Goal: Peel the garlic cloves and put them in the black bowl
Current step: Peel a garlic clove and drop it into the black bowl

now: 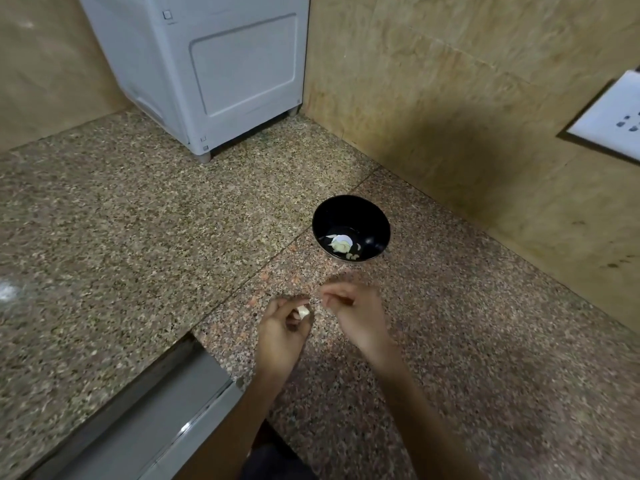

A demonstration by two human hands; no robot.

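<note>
Head view, lower centre: left hand (282, 329) pinches a garlic clove (303, 311) for peeling; right hand (356, 311) curled, blurred, its grip unclear; black bowl (374, 220) waits near above.

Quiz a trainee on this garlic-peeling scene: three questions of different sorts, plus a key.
1. True or false: the bowl is empty.
2. Which hand holds the clove?
3. Fill in: the bowl stands on the ____.

Key
1. False: garlic pieces lie in it.
2. The left hand.
3. counter.
</note>
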